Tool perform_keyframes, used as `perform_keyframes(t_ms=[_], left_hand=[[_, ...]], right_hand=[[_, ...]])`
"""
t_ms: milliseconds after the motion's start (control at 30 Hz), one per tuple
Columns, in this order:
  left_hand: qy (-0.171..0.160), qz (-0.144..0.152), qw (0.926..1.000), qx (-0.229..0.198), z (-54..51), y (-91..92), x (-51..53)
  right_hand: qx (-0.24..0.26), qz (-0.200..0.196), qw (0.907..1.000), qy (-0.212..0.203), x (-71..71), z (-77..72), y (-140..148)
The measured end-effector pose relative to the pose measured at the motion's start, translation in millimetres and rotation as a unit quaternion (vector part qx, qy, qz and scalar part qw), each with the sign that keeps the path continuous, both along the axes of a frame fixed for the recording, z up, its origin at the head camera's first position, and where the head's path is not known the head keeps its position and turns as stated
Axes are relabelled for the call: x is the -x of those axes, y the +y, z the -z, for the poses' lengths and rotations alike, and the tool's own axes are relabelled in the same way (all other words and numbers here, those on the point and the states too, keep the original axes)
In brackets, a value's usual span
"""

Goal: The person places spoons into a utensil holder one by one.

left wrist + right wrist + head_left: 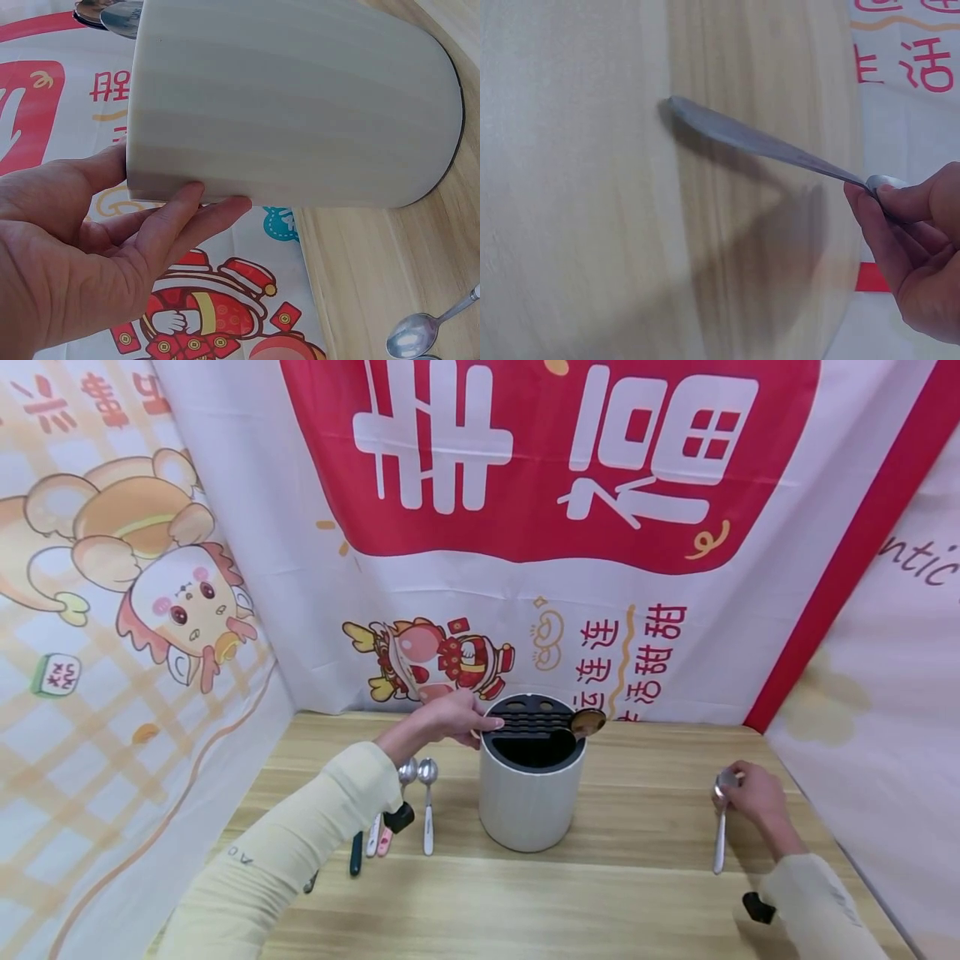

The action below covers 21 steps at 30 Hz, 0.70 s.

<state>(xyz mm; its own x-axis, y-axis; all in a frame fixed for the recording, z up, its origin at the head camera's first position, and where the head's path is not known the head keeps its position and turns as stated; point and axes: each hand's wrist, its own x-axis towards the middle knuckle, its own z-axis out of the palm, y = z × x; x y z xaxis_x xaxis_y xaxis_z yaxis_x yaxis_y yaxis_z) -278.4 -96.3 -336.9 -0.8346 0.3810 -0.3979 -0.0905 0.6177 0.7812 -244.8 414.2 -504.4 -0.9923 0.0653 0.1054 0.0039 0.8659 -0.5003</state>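
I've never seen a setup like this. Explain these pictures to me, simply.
There is no robot here, just a person's two bare hands. The wide picture comes from a camera worn on the head, looking forward and down. The other two come from cameras on the wrists, each watching its own hand.

The left hand grips the rim of a pale utensil holder with a black, slotted top. At least one spoon head pokes out of it. The right hand pinches a spoon by its bowl end.

On the wooden table, left of the holder, lie several utensils, at least two plainly spoons; the sleeve hides part of the group.
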Motion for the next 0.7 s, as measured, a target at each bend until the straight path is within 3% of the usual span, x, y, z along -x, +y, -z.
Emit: perform_keyframes(t_ms=[267,500,700], left_hand=[[0.004,0.003,1.0000,0.006,-1.6,0.4,0.2],[0.002,0.001,1.0000,0.003,-0.4,0.4,0.3],[0.000,0.001,1.0000,0.003,-1.1,0.1,0.1]], right_hand=[[0.012,-0.003,0.9988,0.048,-4.8,-15.7,-5],[0.093,-0.010,0.9944,0.051,-9.6,-32.7,-20],[0.109,-0.010,0.9927,0.051,-12.2,-46.5,-32]])
